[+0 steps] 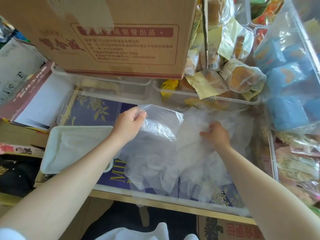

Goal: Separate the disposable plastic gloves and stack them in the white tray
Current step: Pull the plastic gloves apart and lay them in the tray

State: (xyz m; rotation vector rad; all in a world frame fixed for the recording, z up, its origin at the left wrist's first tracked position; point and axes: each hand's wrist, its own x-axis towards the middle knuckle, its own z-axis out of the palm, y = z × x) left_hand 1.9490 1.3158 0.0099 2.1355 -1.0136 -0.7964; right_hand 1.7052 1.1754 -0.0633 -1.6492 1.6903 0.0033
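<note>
A loose pile of clear disposable plastic gloves (pixel 194 163) lies on a purple printed surface under a clear lid. My left hand (pixel 129 122) pinches the cuff of one glove (pixel 161 123) and holds it up and spread, just right of the white tray (pixel 52 149). The tray sits at the left, with thin plastic lying flat inside it. My right hand (pixel 217 134) presses curled fingers into the top of the pile, gripping the plastic there.
A large cardboard box (pixel 112 35) looms at the back. Clear bins of wrapped pastries (pixel 216 80) stand behind the pile, and a bag of blue packets (pixel 290 80) sits at the right. More boxes crowd the left side.
</note>
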